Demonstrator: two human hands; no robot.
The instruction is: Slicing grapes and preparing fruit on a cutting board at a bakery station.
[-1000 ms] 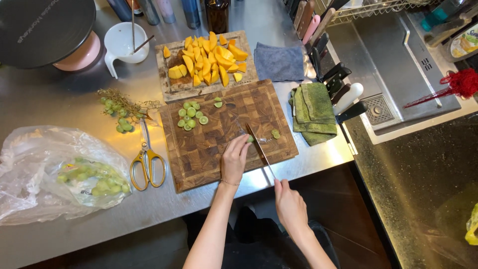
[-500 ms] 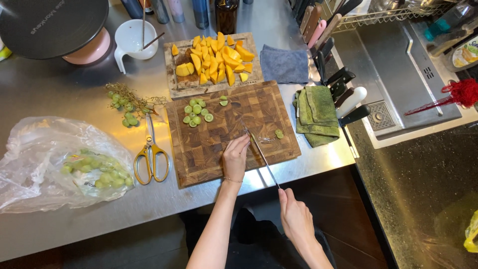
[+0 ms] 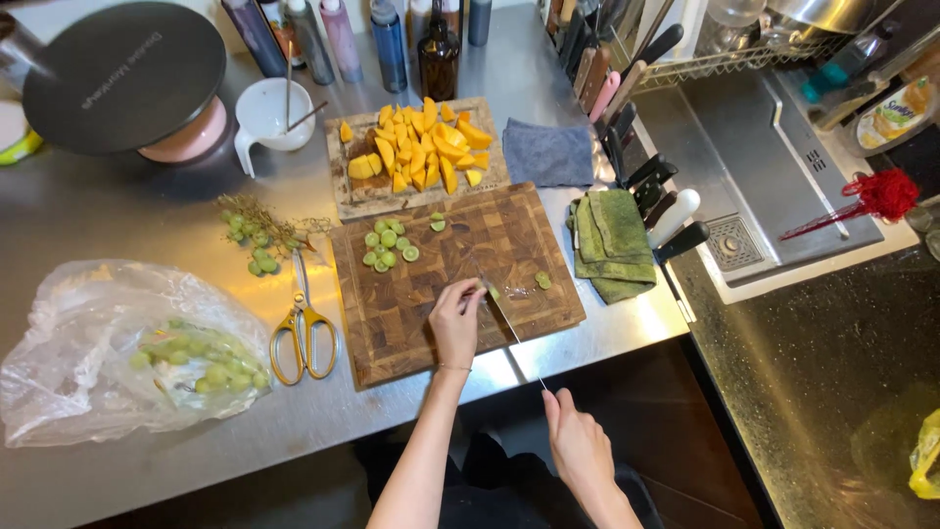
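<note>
Since the earlier frames the right hand (image 3: 580, 453) has drawn back toward the body, off the front edge of the counter (image 3: 117, 225), and the knife (image 3: 511, 328) now lies at a longer slant across the cutting board (image 3: 460, 284); the left hand (image 3: 456, 321) stays at the same spot on the board. Head view: the left hand rests palm down with its fingers curled, the fingertips pinching a small green grape (image 3: 494, 292) against the wood just beside the blade. The right hand is closed about the knife's handle end, though the handle itself is hidden inside the fist, so how tight the hold is cannot be told. Work done, as judged from the layout: a cluster of halved grapes (image 3: 388, 247) lies at the board's upper left, and a few cut pieces (image 3: 541, 280) sit right of the blade. Work left: loose grapes on a stem (image 3: 257, 240) lie on the counter left of the board, and more remain in the clear plastic bag (image 3: 127, 353). Yellow-handled scissors (image 3: 304, 328) lie between bag and board. Behind, a smaller board holds cut yellow fruit (image 3: 421, 147); a folded green cloth (image 3: 612, 240) lies to the right.
</note>
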